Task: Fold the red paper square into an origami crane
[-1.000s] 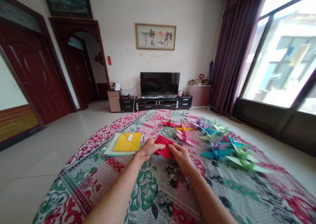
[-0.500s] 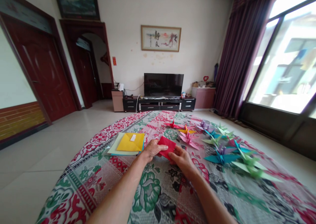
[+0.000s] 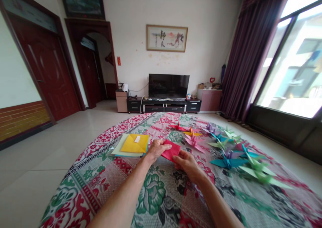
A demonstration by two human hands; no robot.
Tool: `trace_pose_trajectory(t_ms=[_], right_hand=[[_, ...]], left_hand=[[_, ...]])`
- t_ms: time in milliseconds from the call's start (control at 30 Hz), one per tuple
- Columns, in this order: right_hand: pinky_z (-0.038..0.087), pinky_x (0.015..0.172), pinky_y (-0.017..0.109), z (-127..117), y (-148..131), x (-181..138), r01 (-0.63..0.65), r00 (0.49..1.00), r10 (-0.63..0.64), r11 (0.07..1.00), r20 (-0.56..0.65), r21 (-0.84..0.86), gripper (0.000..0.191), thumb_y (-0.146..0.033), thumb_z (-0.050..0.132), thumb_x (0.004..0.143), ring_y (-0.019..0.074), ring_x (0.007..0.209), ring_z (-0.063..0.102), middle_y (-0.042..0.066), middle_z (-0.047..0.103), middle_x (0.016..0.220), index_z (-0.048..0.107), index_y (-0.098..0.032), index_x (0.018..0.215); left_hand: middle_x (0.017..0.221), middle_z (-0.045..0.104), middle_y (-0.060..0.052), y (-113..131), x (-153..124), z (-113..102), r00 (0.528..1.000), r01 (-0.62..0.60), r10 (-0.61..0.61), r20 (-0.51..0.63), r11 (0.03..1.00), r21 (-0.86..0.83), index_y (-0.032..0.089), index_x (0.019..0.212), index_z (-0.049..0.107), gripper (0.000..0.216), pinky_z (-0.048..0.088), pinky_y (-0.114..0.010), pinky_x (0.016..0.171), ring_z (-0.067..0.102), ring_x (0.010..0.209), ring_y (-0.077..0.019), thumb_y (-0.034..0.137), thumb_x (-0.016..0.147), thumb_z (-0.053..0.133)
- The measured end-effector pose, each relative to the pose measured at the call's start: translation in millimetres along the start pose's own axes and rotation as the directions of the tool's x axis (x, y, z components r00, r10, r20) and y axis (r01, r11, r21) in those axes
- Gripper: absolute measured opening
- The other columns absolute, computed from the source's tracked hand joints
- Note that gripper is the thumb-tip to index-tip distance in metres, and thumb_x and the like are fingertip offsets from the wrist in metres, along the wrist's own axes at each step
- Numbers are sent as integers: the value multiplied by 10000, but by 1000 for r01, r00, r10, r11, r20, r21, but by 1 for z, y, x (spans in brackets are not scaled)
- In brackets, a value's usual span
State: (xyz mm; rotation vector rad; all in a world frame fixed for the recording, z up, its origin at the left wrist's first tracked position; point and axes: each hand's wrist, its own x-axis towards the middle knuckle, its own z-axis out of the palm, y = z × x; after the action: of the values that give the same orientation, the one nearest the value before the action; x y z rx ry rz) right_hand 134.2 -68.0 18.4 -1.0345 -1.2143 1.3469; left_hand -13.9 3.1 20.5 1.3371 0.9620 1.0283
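Observation:
A folded red paper (image 3: 172,150) lies on the flowered cloth (image 3: 151,194) of a round table. My left hand (image 3: 156,150) pinches its left edge, thumb on top. My right hand (image 3: 186,162) grips its near right corner with closed fingers. Just left of my hands sits a stack of coloured paper sheets (image 3: 132,145) with a yellow sheet on top. To the right, several folded paper cranes are spread out, among them a pink crane (image 3: 192,141), a teal crane (image 3: 227,161) and a light green crane (image 3: 259,172).
The table edge curves away on the left over a tiled floor (image 3: 50,161). A TV (image 3: 168,86) on a low dark cabinet stands at the far wall. Dark red doors (image 3: 50,73) are on the left, curtains and a big window (image 3: 294,63) on the right.
Both hands have stayed on the red paper, working its edges slightly. The camera has shifted, so everything sits a little further right in view.

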Motion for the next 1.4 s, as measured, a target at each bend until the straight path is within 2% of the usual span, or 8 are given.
trace_pose_trajectory(t_ms=[433,600,767,867,1033,1233,1333,1400], right_hand=[[381,473,197,-2,-4,-4,-13,999,13,1000,41,2,274,-362,717,619,63,484,436,-52,517,582,610,-158,768],[394,485,198,-4,-2,-3,-18,998,14,998,54,68,295,-335,728,620,55,484,431,-55,527,608,624,-161,834],[415,515,198,-5,1,1,26,994,-9,986,-106,163,345,-339,743,607,49,501,455,-43,579,690,623,-175,886],[422,519,200,-4,2,3,82,978,-46,982,-202,170,356,-348,746,602,58,522,472,-36,597,726,615,-179,887],[434,523,214,-2,2,4,78,975,-52,990,-215,117,392,-366,735,594,71,518,486,-22,613,715,607,-173,911],[374,468,234,-7,4,8,60,886,-192,950,-422,-307,477,-372,643,621,127,486,496,-35,553,550,575,-153,1039],[397,556,270,-12,3,7,-36,814,-347,770,-465,-637,510,-329,577,664,155,551,532,-21,576,594,535,-153,1141],[414,635,296,-15,2,5,-98,823,-375,645,-426,-758,486,-289,529,701,170,614,562,3,614,669,517,-160,1170]], left_hand=[[431,399,64,13,-6,5,972,-90,132,-195,974,208,142,551,552,296,225,-193,426,348,427,-60,414,641,623],[501,529,17,18,-7,0,995,-7,11,-100,999,41,146,612,585,373,308,-202,449,466,467,-97,512,678,569],[595,612,-36,25,-12,-2,986,165,-164,41,986,-18,122,701,624,545,367,-216,454,516,464,-102,656,663,521],[586,602,-7,22,-13,0,983,132,-130,133,991,-5,122,720,612,444,377,-193,463,521,472,-82,530,569,695],[500,557,24,12,-9,5,991,88,-88,101,996,8,129,657,568,293,378,-178,454,493,436,-70,376,585,706],[544,570,29,6,-9,11,999,5,-14,41,976,219,142,766,632,165,328,-172,426,473,426,-71,264,660,598],[514,553,25,3,-8,13,995,-94,65,77,878,469,150,770,669,167,339,-192,445,483,440,-94,240,675,566],[540,583,4,1,-8,15,986,-169,135,102,765,621,160,775,688,179,379,-212,494,534,505,-126,237,688,552]])
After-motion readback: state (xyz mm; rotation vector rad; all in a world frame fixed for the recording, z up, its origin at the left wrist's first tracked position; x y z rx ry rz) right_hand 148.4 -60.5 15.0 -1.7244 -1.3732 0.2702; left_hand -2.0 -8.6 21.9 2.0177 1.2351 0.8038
